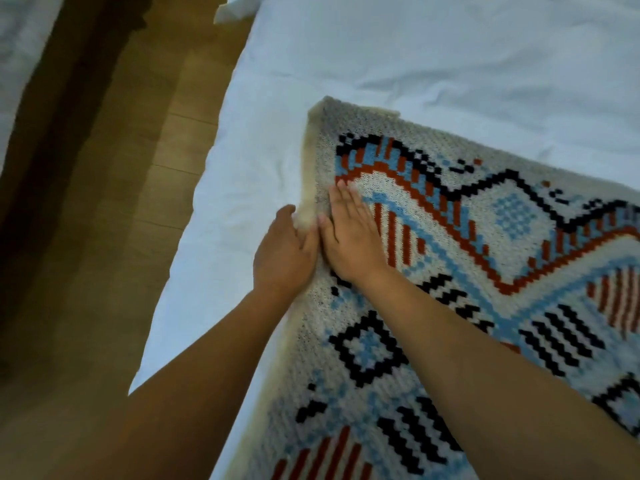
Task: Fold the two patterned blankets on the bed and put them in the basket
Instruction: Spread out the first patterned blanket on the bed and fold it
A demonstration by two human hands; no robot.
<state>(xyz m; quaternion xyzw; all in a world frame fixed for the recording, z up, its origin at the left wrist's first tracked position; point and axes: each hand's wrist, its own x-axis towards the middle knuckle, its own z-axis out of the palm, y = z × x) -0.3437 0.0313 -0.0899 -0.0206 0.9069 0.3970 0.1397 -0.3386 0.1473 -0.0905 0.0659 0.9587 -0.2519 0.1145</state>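
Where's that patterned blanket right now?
In the head view the patterned blanket lies spread on the white bed, filling the lower right; the left hand holds its left edge and the right hand presses flat beside it.

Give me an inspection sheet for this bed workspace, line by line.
Surface: bed, white sheet, lightly creased.
Job's things: one patterned blanket lies on the bed, pattern up; second blanket and basket not in view.
Clutter: white cloth corner at the top edge, unclear what.
Grippers: left hand grips the blanket's cream border; right hand pressed flat on the blanket beside it.
Cables: nothing seen.
Surroundings: wooden floor left of the bed; white fabric at far left.
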